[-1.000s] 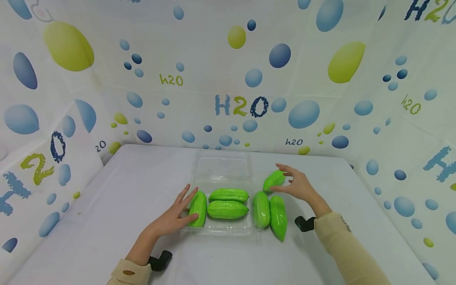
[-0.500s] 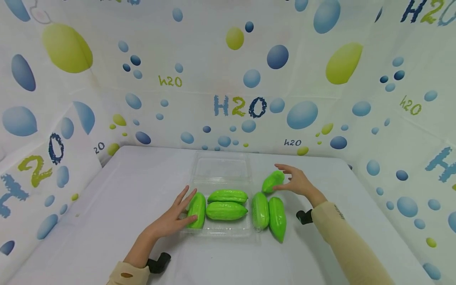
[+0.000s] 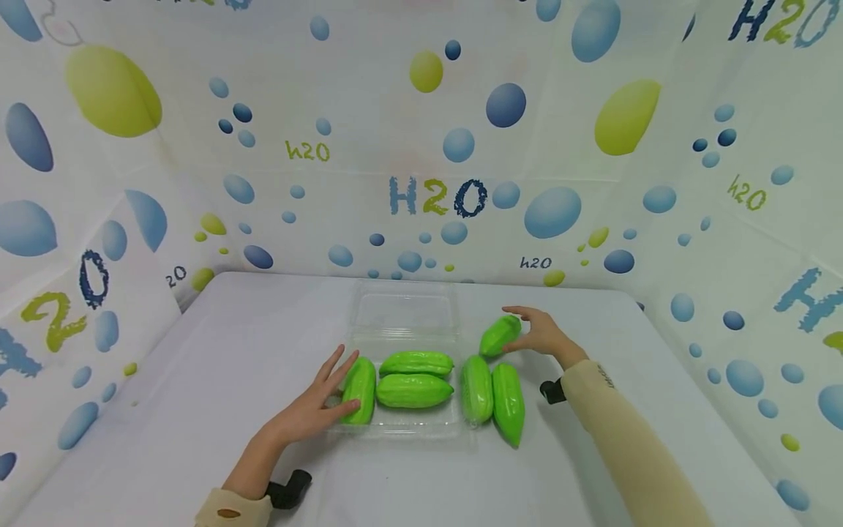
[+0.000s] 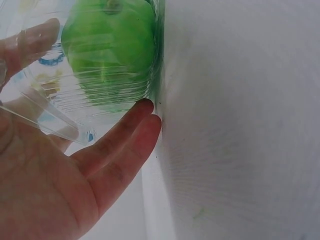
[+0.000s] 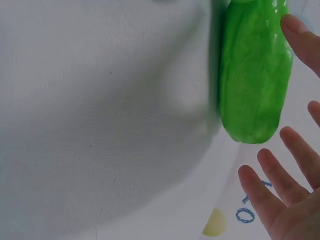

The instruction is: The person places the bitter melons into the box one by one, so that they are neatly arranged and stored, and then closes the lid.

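Note:
A clear plastic clamshell box (image 3: 395, 432) lies open, its lid (image 3: 403, 307) folded back. Inside are a ridged green toy fruit (image 3: 358, 391) set lengthwise at the left and two more laid crosswise, a front one (image 3: 415, 391) behind which lies a second (image 3: 416, 362). My left hand (image 3: 309, 402) is at the box's left wall, thumb toward the front and fingers spread along the side. My right hand (image 3: 543, 335) spreads around a green fruit (image 3: 497, 337) at the back right. In the right wrist view that fruit (image 5: 255, 75) stands apart from most fingers, thumb near its side.
Another green fruit (image 3: 477, 390) overlaps the box's right edge, and one more (image 3: 508, 404) lies beside it on the white table (image 3: 421, 490). A white sheet (image 3: 369, 110) printed with drops surrounds the table. Black wrist mounts (image 3: 290, 489) hang under the wrists.
The head view has shifted slightly, sliding the whole scene left. My right thumb sits a little farther right against the back fruit. The left hand keeps its place at the box.

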`<state>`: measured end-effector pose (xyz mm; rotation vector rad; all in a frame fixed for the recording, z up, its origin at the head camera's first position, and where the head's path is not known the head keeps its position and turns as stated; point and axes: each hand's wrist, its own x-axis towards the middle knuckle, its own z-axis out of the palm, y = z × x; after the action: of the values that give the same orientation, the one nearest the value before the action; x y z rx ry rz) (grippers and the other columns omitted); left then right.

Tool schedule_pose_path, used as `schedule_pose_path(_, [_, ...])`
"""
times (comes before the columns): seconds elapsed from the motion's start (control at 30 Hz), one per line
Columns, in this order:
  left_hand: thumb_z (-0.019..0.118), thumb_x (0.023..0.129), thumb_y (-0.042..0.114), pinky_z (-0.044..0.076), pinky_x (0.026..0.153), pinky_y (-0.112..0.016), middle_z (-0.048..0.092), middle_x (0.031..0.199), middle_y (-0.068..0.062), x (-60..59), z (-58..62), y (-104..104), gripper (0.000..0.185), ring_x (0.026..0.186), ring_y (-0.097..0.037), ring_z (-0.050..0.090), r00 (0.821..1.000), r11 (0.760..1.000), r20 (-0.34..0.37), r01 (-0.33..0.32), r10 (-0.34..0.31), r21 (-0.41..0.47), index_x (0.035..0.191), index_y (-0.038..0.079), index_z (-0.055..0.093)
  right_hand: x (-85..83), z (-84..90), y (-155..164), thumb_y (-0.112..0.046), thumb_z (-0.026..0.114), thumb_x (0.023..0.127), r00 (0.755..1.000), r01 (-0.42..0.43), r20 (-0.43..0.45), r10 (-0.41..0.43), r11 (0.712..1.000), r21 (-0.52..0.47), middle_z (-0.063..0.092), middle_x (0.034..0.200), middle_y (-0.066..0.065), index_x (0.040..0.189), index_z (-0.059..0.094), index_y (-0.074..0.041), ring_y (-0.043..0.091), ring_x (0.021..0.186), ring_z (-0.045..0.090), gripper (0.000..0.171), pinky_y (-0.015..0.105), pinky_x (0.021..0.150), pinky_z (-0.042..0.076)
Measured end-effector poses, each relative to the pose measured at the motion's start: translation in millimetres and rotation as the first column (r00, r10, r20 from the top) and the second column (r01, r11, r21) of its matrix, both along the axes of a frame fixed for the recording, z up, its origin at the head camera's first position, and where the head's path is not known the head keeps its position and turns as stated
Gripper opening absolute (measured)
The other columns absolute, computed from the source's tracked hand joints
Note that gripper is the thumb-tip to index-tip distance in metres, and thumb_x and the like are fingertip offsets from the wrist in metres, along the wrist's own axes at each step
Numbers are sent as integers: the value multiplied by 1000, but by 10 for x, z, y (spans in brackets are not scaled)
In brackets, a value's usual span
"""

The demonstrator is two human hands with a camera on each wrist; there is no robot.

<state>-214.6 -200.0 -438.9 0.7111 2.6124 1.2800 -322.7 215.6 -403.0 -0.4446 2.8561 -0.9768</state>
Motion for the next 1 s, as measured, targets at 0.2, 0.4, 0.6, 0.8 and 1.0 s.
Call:
schedule_pose_path(0.2, [56, 92, 32, 39, 88, -58, -8, 150, -18, -7, 6, -6, 75, 131, -48, 14, 1000, 1000, -8, 6, -6, -1, 148, 10, 11, -63, -32, 10, -21, 83, 67, 999, 22, 43, -23, 1000, 18, 34, 140, 23, 135, 43, -3, 46, 122, 34, 81, 56, 93, 35])
schedule_pose_path(0.4, [56, 92, 31, 38, 88, -58, -8, 150, -18, -10, -6, -10, 75, 131, -48, 13, 1000, 1000, -7, 13, -13, 11, 148, 11, 11, -102, -52, 3, -21, 83, 66, 994, 37, 107, -39, 999, 21, 29, 142, 24, 137, 41, -4, 46, 125, 29, 84, 58, 95, 31])
schedule_pose_path(0.6, [56, 92, 31, 39, 87, -59, -8, 150, -18, 0, -22, -15, 75, 131, -49, 12, 1000, 1000, -4, 16, -16, 13, 148, 11, 11, -119, -103, 7, -19, 83, 66, 991, 35, 126, -36, 999, 15, 30, 142, 25, 136, 41, -3, 47, 126, 28, 83, 57, 96, 31])
schedule_pose_path(0.8, [56, 92, 31, 40, 86, -58, -8, 150, -19, 0, -32, -25, 74, 131, -50, 13, 1000, 1000, -2, 19, -19, 10, 148, 13, 12, -93, -143, 24, -18, 82, 68, 994, 34, 110, -29, 999, -40, 33, 139, 26, 135, 42, 1, 47, 121, 36, 80, 53, 95, 35])
schedule_pose_path(1.0, [56, 91, 32, 39, 87, -59, -7, 150, -19, 7, -25, -33, 75, 131, -49, 13, 1000, 1000, -8, 12, -12, 2, 148, 12, 12, -78, -149, 36, -19, 81, 69, 994, 62, 90, -58, 998, -34, 40, 133, 27, 130, 48, 1, 45, 114, 44, 72, 50, 91, 40])
